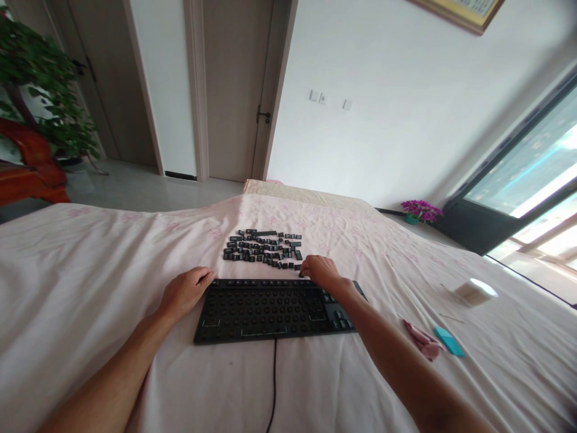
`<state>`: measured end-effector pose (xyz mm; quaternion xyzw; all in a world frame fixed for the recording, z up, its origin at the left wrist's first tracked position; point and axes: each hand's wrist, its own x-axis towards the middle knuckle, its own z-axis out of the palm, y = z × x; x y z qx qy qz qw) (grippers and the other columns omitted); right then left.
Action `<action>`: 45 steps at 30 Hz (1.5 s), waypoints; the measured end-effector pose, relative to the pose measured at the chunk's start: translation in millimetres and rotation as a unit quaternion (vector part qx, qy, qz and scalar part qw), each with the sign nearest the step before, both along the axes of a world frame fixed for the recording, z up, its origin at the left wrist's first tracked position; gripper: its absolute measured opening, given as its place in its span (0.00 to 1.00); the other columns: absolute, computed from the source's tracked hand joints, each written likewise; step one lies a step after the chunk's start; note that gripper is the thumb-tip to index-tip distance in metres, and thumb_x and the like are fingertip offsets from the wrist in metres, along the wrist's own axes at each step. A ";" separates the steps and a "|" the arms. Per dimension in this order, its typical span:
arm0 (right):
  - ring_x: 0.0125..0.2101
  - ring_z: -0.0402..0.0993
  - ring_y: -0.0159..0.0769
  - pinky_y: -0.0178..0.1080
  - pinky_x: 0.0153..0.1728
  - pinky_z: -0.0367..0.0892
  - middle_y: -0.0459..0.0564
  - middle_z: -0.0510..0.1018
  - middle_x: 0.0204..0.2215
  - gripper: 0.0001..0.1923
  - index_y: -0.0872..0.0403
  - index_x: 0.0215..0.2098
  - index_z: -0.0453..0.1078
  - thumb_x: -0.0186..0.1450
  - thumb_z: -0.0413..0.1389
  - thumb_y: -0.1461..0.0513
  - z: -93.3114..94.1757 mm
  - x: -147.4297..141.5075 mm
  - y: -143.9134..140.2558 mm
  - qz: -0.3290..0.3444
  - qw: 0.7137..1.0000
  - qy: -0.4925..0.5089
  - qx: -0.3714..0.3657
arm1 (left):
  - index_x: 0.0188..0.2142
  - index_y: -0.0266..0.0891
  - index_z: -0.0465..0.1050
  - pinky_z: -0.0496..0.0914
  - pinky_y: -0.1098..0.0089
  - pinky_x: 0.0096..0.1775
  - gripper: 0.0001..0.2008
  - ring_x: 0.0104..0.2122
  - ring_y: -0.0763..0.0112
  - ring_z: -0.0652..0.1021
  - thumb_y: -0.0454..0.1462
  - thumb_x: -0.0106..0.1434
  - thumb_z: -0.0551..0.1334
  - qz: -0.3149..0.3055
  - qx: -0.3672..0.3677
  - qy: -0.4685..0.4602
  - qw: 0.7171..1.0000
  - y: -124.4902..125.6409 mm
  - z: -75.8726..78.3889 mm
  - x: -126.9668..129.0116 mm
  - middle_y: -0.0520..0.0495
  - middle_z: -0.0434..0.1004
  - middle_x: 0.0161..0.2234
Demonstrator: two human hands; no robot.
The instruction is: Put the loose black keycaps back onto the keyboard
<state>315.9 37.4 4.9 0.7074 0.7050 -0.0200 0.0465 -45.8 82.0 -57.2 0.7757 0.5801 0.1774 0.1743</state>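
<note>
A black keyboard (pixel 265 313) lies on the pink cloth, most of its main keys taken off and its cable running toward me. My left hand (pixel 186 291) is closed at the keyboard's far left corner, with thumb and finger against the edge. Beyond the keyboard's far edge, my right hand (pixel 320 272) pinches downward at a small black keycap (pixel 301 275). Several loose keycaps (pixel 261 246) are laid out in rough rows past the keyboard, a long space bar (pixel 265 233) among them. My right forearm covers part of the keyboard's right end.
To the right on the wrinkled cloth (pixel 108 276) lie a pink tool (pixel 422 340), a turquoise block (pixel 449 341) and a white round container (pixel 475 292). Thin sticks lie near them. Farther off are a door, a potted plant (pixel 40 90) and purple flowers (pixel 421 210).
</note>
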 end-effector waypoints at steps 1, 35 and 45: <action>0.41 0.74 0.38 0.33 0.37 0.60 0.48 0.80 0.39 0.09 0.46 0.39 0.78 0.62 0.56 0.60 0.3 -0.5 -0.5 0.002 1.000 -0.001 -0.001 | 0.34 0.45 0.73 0.58 0.74 0.32 0.20 0.35 0.67 0.76 0.51 0.65 0.48 0.001 -0.002 0.001 1.000 -0.1 0.3 0.1 0.50 0.79 0.35; 0.38 0.70 0.39 0.38 0.36 0.57 0.52 0.76 0.36 0.14 0.53 0.33 0.74 0.69 0.47 0.65 17.5 -1.4 -66.2 0.090 0.991 -0.085 0.051 | 0.34 0.45 0.75 0.61 0.74 0.34 0.16 0.37 0.65 0.76 0.48 0.63 0.52 0.016 -0.023 -0.019 0.999 -6.9 10.9 4.1 0.52 0.80 0.35; 0.41 0.67 0.42 0.40 0.39 0.58 0.55 0.74 0.41 0.12 0.54 0.41 0.71 0.65 0.48 0.69 4.5 -13.9 -79.4 0.065 0.988 -0.125 0.065 | 0.35 0.45 0.74 0.61 0.74 0.34 0.19 0.36 0.66 0.76 0.50 0.65 0.48 0.004 -0.009 0.000 1.000 -3.0 4.7 1.7 0.50 0.79 0.37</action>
